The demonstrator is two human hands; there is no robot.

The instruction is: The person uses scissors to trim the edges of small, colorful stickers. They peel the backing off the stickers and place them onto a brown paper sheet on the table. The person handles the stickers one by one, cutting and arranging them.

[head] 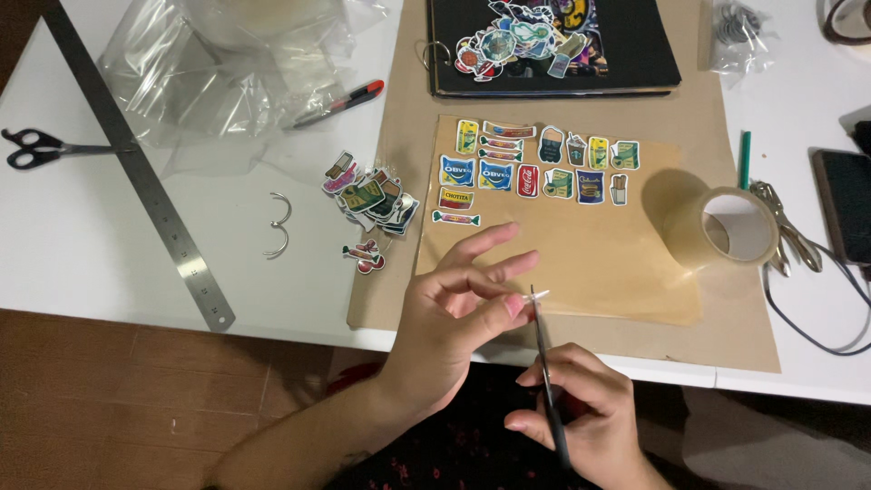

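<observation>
Over the counter's edge, the left hand pinched a tiny sticker, other fingers splayed; the right hand gripped tweezers upright.

Both forearms are bare; a dark, red-speckled garment covers the lap.

steel ruler, black scissors, tape roll, plastic bags
</observation>
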